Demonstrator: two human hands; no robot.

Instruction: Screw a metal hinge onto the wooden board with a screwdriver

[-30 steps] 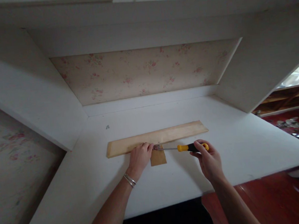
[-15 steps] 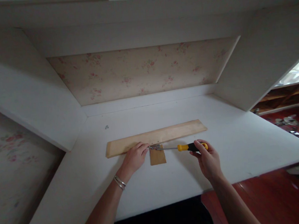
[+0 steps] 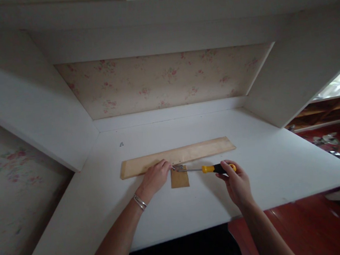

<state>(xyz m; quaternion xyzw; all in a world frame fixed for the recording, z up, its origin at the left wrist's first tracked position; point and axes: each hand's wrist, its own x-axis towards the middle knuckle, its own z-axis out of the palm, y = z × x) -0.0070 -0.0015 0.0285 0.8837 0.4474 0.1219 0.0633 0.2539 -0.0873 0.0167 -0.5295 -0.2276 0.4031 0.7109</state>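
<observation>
White desk top [image 3: 251, 168] bears a long pale wooden board [image 3: 190, 153] pinned by the left hand [image 3: 155, 178], while the right hand [image 3: 237, 183] grips a yellow-and-black screwdriver [image 3: 215, 168] at a small metal bracket [image 3: 178, 167], apparently not yet fastened.

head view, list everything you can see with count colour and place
plank: 1, pale wood, flat mid-desk
card: 1, brown, just in front of plank
screwdriver: 1, yellow and black handle, tip at a small metal piece by the plank edge
screw: 1, grey, far left of desk
desk: 1, white
wallpaper: floral, back wall
floor: red-brown, right
left hand: bangles on wrist, on plank
right hand: grips screwdriver
</observation>
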